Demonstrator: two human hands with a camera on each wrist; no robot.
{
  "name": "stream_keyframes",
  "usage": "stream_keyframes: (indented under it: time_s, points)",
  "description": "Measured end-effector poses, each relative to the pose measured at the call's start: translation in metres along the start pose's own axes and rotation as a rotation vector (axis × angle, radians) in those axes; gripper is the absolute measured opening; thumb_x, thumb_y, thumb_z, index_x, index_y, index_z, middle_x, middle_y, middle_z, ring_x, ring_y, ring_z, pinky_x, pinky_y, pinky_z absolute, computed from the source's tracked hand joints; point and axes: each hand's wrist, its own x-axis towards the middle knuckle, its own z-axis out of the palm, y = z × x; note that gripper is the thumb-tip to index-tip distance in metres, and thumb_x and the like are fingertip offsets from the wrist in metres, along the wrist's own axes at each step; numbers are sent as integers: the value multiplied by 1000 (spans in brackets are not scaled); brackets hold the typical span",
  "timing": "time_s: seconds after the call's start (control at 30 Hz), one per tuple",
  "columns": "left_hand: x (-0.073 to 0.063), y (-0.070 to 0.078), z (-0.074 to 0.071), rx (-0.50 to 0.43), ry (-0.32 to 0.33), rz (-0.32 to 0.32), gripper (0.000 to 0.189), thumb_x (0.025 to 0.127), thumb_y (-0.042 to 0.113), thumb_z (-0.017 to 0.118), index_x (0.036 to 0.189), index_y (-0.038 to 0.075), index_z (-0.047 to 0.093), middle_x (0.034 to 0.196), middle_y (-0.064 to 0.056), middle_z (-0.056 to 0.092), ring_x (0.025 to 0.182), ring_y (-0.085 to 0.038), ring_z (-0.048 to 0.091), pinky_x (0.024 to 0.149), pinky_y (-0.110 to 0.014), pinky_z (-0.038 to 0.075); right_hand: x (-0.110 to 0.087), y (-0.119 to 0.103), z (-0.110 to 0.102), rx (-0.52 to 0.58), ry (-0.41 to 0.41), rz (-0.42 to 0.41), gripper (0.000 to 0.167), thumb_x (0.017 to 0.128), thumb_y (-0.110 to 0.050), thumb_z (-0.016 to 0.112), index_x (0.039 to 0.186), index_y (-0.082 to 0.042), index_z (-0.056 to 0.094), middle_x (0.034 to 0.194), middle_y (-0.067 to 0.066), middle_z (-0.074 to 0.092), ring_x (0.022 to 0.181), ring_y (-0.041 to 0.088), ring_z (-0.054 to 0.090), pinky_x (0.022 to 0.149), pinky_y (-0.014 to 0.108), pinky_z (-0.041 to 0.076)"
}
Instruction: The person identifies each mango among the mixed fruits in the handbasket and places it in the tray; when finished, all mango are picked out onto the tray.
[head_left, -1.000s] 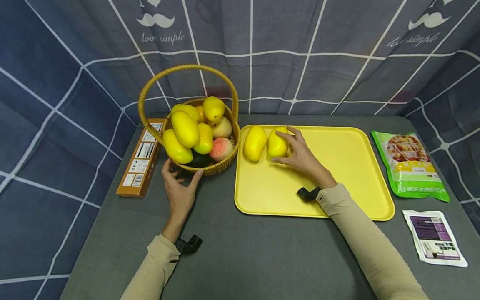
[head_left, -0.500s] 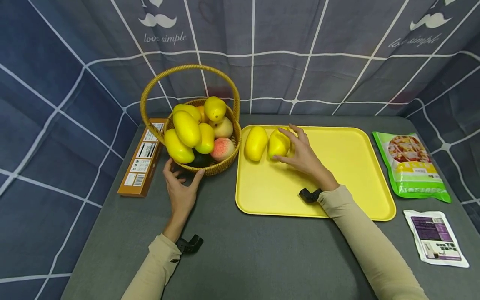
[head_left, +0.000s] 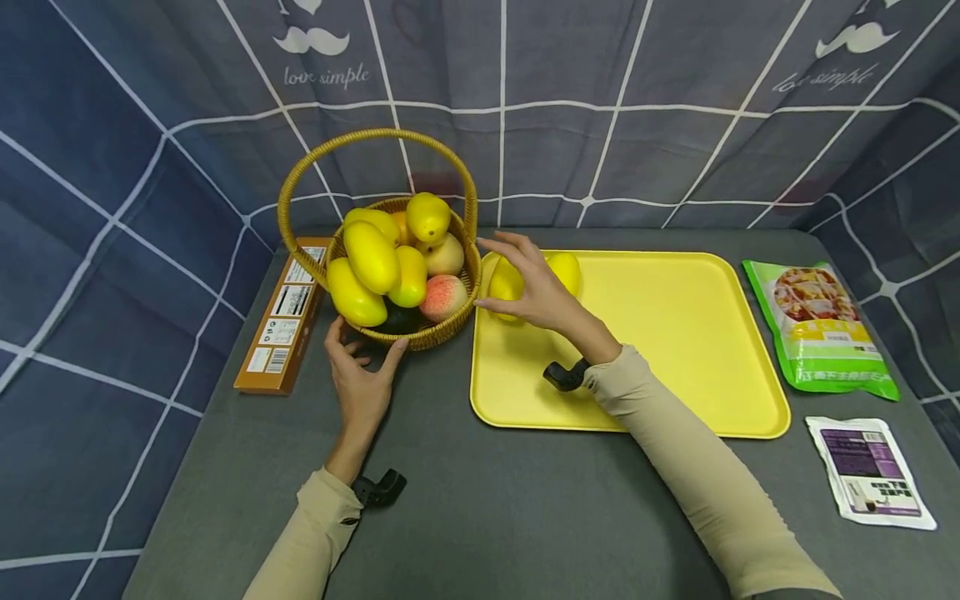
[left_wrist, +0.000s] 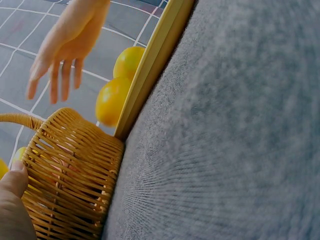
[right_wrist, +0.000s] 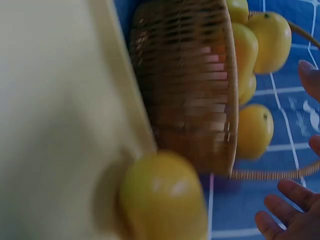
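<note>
A wicker basket [head_left: 442,333] with a tall handle stands at the back left, full of several yellow mangoes [head_left: 372,257], a pinkish peach [head_left: 443,297] and other fruit. My left hand [head_left: 360,379] holds the basket's near side; its thumb [left_wrist: 16,177] lies on the rim in the left wrist view. My right hand [head_left: 536,287] hovers over the left end of the yellow tray [head_left: 637,358], fingers and thumb spread with nothing between them, fingertips close to the basket's right rim. Under and behind this hand, two mangoes [head_left: 564,271] on the tray are partly hidden.
An orange-brown box [head_left: 273,333] lies left of the basket. Right of the tray are a green food bag [head_left: 825,333] and a white-and-purple packet [head_left: 870,473]. A checked curtain [head_left: 562,158] hangs behind the grey table [head_left: 480,508].
My right hand has left the right-hand mango on the tray and moved left toward the basket, without fruit. My left hand has stayed at the basket.
</note>
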Motion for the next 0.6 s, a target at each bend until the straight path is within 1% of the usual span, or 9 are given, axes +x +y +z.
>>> stream_keyframes:
  time_s: [0.1,0.23,0.33,0.4,0.47,0.53,0.6]
  points:
    - [0,0,0,-1,-1,-1,89,81,29,82,150,25,26,146,-8,39,115,-32,50,85,-38,41,16,-10,11,16,-16,-77,78,81,-32,81,147,-15,44,149,19,35,139,28,34,113,49,32]
    - [0,-2,0,8,3,-1,89,81,29,82,150,25,26,146,-8,39,115,-32,50,85,-37,41,38,-26,23,35,-49,-143,77,82,-33,80,148,-15,43,150,19,33,141,27,34,113,43,34]
    - [1,-1,0,15,-2,-4,89,81,31,81,150,26,26,146,-7,39,115,-31,50,85,-37,41,55,-38,30,39,-69,-169,77,82,-35,79,147,-16,44,151,16,32,142,26,32,113,41,34]
    - [2,0,0,19,-6,-6,89,81,33,81,150,26,25,146,-7,38,115,-31,50,86,-38,41,65,-47,34,45,-86,-181,77,82,-36,80,147,-16,44,151,15,32,140,24,35,111,39,36]
    - [2,0,0,22,-10,-10,89,81,33,81,150,26,25,147,-7,38,116,-31,50,86,-39,41,74,-54,38,43,-109,-196,77,82,-36,80,147,-15,44,151,15,31,139,25,36,110,37,36]
    - [2,0,0,25,-11,-12,90,81,33,81,150,25,25,147,-7,38,116,-31,50,86,-39,41,81,-60,41,28,-135,-203,78,82,-38,79,148,-16,44,152,15,30,135,25,42,107,34,39]
    - [2,0,0,28,-6,-9,90,81,33,81,150,25,25,147,-7,38,115,-31,51,86,-39,42,87,-64,45,-3,-166,-197,79,82,-41,78,149,-18,42,154,16,28,129,26,48,103,35,43]
